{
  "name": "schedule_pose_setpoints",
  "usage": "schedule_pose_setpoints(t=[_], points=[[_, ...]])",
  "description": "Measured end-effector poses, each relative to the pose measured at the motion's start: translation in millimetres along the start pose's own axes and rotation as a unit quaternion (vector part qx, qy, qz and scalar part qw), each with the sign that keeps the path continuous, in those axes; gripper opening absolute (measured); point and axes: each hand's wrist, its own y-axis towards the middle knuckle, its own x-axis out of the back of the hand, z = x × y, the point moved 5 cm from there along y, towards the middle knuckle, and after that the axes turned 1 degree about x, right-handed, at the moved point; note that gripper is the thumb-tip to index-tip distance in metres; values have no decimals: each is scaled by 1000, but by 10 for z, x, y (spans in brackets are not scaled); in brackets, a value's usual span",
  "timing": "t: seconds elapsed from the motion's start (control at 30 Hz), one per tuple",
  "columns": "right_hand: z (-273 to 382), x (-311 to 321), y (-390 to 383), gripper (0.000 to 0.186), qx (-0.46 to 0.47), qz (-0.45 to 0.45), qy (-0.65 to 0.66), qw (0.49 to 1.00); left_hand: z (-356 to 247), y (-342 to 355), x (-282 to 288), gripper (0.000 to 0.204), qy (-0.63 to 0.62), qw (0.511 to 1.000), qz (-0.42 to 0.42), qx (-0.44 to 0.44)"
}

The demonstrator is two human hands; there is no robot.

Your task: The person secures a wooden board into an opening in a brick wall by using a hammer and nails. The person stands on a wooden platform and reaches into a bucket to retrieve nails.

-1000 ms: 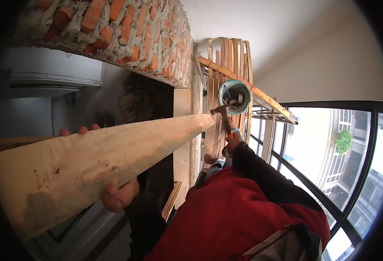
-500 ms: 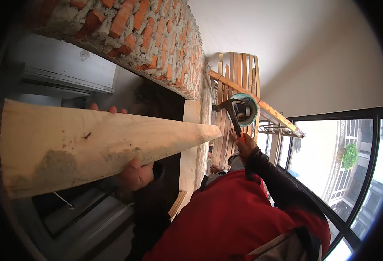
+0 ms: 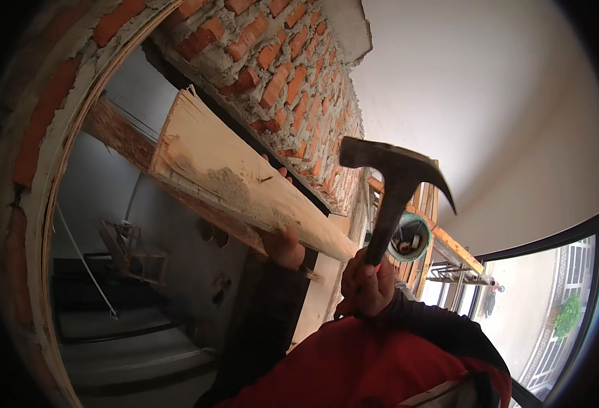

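A wooden board (image 3: 238, 173), pale with a grey cement stain and a nail in its face, slants across the opening below the brickwork. My left hand (image 3: 284, 246) grips it, thumb on the near side and fingertips showing over the far edge. My right hand (image 3: 371, 284) is wrapped round the handle of a claw hammer (image 3: 396, 178), which is raised with its dark head up and its claw pointing right. The hammer is apart from the board. Its grip is mostly covered by my fingers.
Rough brickwork (image 3: 279, 75) runs above the board. A green bucket (image 3: 412, 238) with things in it stands on wooden slats behind the hammer. A wood-edged brick jamb (image 3: 44, 204) is at left, a window (image 3: 537, 299) at right. Through the opening a small wooden frame (image 3: 136, 255) shows below.
The board has swung, its left end now higher and nearer the brickwork. My right hand has brought the hammer up and closer. The view has shifted, revealing the jamb at left.
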Motion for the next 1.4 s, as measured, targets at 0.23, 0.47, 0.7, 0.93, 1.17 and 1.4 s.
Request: schedule_pose_setpoints(t=[0.23, 0.47, 0.7, 0.93, 1.17, 1.4], points=[[135, -142, 71, 32, -81, 13, 61, 995, -230, 175, 136, 107, 66, 996, -23, -59], [92, -326, 183, 32, -231, 117, -9, 966, -228, 163, 116, 106, 49, 994, -36, -88], [284, -331, 263, 33, -96, -10, 143, 985, -423, 390, 46, 111, 63, 995, -4, -78], [250, -362, 323, 37, -117, 46, 105, 986, -428, 457, 119, 106, 67, 992, -2, -111], [131, -468, 372, 36, -233, 140, 24, 962, -282, 423, 223, 102, 104, 989, -33, -102], [134, -558, 384, 37, -228, 179, -30, 957, -351, 370, 272, 102, 134, 984, -45, -110]])
